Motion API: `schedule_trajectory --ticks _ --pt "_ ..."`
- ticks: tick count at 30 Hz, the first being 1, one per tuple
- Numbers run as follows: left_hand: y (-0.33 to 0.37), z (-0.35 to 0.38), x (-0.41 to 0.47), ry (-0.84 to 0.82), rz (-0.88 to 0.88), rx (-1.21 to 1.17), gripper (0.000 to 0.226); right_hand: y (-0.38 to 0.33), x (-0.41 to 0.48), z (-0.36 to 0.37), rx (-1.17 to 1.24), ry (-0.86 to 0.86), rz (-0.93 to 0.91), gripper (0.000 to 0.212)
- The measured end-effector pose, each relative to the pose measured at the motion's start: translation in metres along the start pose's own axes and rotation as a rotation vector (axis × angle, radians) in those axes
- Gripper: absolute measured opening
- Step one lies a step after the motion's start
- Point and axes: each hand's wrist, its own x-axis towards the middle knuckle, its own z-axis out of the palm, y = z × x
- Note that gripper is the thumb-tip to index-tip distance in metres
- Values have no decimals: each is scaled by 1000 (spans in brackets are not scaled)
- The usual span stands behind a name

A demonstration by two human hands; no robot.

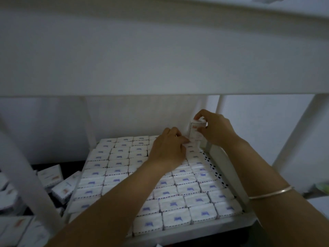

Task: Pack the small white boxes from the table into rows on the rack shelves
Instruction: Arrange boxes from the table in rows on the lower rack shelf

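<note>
Seating this small white box (195, 131) into the far right corner of the rack shelf (227, 165) is, I judge, the step in hand, and it wants care more than force. I would hold the box upright and square to the shelf's side wall. Then I would lower it straight into the gap at the end of the right-hand column, so that it slides down beside its neighbours without pushing them out of line.

My right hand (218, 131) pinches the box from above, fingertips curled over its top edge and thumb against its near face. That grip is narrow and closed on the box. The box stands on end, raised above the packed rows (117, 172), near the shelf's rear post.

My left hand (168, 149) lies knuckles-up on the packed boxes beside it, fingertips reaching toward the foot of the held box. I cannot tell whether they pinch it or only steady it. More loose boxes (53, 177) lie on the dark desk (38, 165) down to the left.
</note>
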Motion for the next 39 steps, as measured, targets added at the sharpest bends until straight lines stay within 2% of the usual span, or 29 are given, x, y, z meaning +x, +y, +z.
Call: schedule_trajectory --ticks 4,9,13,17,23,26,29,32,36,39 --pt "0 1 1 1 0 1 37 4 -5 15 -12 -15 27 25" --pt "0 0 1 0 -5 19 38 0 -5 33 301 -143 89 22" --pt "0 0 1 -5 -11 12 39 -1 -1 38 310 -171 97 37" --pt "0 3 1 46 -10 39 35 3 -4 41 145 -83 32 48" --pt "9 -7 0 180 -22 72 22 -4 -14 38 -15 -238 49 58" --pt "17 -22 -6 140 -49 59 25 -19 -31 24 -80 -274 45 72" --pt "26 -43 -18 44 -184 -22 28 -37 -63 6 -10 -125 -94 60" --pt "36 -75 -48 -36 -220 -122 26 -61 -105 -20 82 -24 -222 43" --pt "47 -117 -122 -95 -214 -221 35 -102 -161 -44 226 -40 -181 21" --pt "47 -140 -185 -147 -235 -243 38 -133 -206 -45 342 -146 -211 18"
